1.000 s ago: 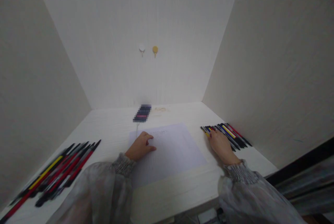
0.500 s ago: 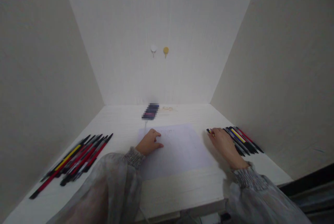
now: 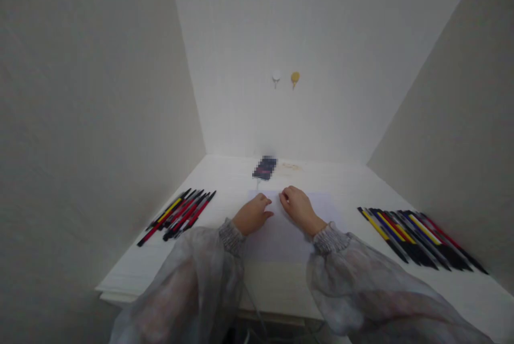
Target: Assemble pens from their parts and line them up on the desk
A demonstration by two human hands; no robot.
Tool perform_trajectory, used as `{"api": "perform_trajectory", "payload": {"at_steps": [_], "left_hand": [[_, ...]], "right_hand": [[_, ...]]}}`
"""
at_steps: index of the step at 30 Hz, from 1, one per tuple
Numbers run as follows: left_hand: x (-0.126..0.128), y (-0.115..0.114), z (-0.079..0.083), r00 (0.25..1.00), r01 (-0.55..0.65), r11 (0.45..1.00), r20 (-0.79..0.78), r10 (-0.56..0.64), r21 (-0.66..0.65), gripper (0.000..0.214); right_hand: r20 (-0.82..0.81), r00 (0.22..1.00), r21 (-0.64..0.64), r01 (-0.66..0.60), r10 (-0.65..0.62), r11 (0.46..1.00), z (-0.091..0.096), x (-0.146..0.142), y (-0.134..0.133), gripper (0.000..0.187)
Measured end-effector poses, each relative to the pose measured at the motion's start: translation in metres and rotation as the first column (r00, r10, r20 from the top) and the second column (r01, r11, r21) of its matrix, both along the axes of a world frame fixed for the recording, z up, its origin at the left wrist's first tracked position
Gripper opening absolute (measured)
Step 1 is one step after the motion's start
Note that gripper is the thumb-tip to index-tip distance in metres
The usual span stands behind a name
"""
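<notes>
A sheet of white paper lies flat on the white table in front of me. My left hand rests over its left part, thumb and forefinger spread apart with nothing between them. Just right of it, above the paper's middle, my right hand has its fingers curled in towards the thumb; no object shows in it. To the right lies a row of pens, side by side, with black, yellow, red, blue and white parts. Another bunch of pens, mostly red, black and grey with one yellow, lies on the left.
A dark pixelated phone-like object with a white cable sits behind the paper. Walls enclose the table on the left, right and back. A white hook and a yellow hook are fixed to the back wall.
My right hand has left the right-hand pens and come left over the paper beside my left hand. A yellow-barrelled pen now lies uncovered at that row's left end. The view has turned left.
</notes>
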State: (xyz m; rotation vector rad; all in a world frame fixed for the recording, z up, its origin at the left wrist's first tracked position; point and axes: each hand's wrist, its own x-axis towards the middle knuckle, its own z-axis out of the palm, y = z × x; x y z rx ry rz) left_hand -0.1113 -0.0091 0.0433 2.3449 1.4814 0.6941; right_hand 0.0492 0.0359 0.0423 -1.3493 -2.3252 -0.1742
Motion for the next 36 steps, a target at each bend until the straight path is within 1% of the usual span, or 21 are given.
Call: {"api": "perform_trajectory", "payload": {"at_steps": [2, 3, 5, 7, 9, 11, 13, 17, 20, 26, 33, 34, 36], "left_hand": [[-0.019, -0.008, 0.007, 0.989, -0.118, 0.992, -0.09, 0.12, 0.034, 0.028], [-0.03, -0.012, 0.011, 0.97, -0.191, 0.981, -0.144, 0.195, 0.04, 0.027], [-0.056, -0.018, 0.014, 0.894, -0.358, 0.932, -0.266, 0.36, 0.057, 0.024], [-0.082, -0.022, 0.014, 0.783, -0.503, 0.861, -0.379, 0.493, 0.08, 0.021], [-0.104, -0.025, 0.011, 0.709, -0.561, 0.819, -0.44, 0.551, 0.12, 0.02], [-0.117, -0.026, 0.007, 0.69, -0.567, 0.807, -0.441, 0.574, 0.164, 0.02], [-0.122, -0.024, 0.004, 0.687, -0.578, 0.8, -0.433, 0.583, 0.161, 0.02], [-0.118, -0.016, 0.002, 0.646, -0.619, 0.768, -0.449, 0.617, 0.166, 0.021], [-0.115, -0.008, 0.002, 0.627, -0.622, 0.764, -0.475, 0.618, 0.172, 0.022], [-0.118, 0.009, 0.0, 0.587, -0.679, 0.721, -0.485, 0.648, 0.142, 0.026], [-0.112, 0.019, 0.0, 0.619, -0.671, 0.733, -0.46, 0.637, 0.111, 0.029], [-0.11, 0.02, 0.001, 0.631, -0.664, 0.739, -0.449, 0.633, 0.109, 0.029], [-0.106, 0.022, 0.005, 0.687, -0.636, 0.765, -0.377, 0.621, 0.103, 0.03]], "right_hand": [[0.002, 1.0, 0.0, -0.031, 0.031, 1.0, -0.01, 0.0, -0.001, 0.024], [-0.002, 0.999, -0.004, -0.042, 0.042, 0.999, -0.013, 0.001, -0.001, 0.024], [-0.022, 0.998, -0.018, -0.057, 0.057, 0.998, -0.017, 0.003, -0.001, 0.024], [-0.045, 0.996, -0.027, -0.076, 0.075, 0.997, -0.018, 0.005, -0.001, 0.024], [-0.059, 0.994, -0.02, -0.094, 0.093, 0.995, -0.018, 0.005, -0.002, 0.024], [-0.065, 0.992, -0.007, -0.105, 0.104, 0.994, -0.018, 0.004, -0.003, 0.024], [-0.067, 0.992, 0.0, -0.112, 0.111, 0.994, -0.018, 0.003, -0.004, 0.025], [-0.065, 0.991, -0.001, -0.119, 0.119, 0.993, -0.018, 0.003, -0.007, 0.024], [-0.065, 0.991, 0.003, -0.114, 0.114, 0.993, -0.018, 0.004, -0.007, 0.024], [-0.059, 0.99, 0.004, -0.128, 0.128, 0.992, -0.02, 0.003, -0.005, 0.022], [-0.06, 0.989, -0.01, -0.137, 0.136, 0.991, -0.021, 0.003, -0.005, 0.021], [-0.06, 0.989, -0.008, -0.137, 0.136, 0.991, -0.02, 0.003, -0.005, 0.021], [-0.066, 0.988, 0.0, -0.139, 0.139, 0.99, -0.019, 0.003, -0.006, 0.022]]}}
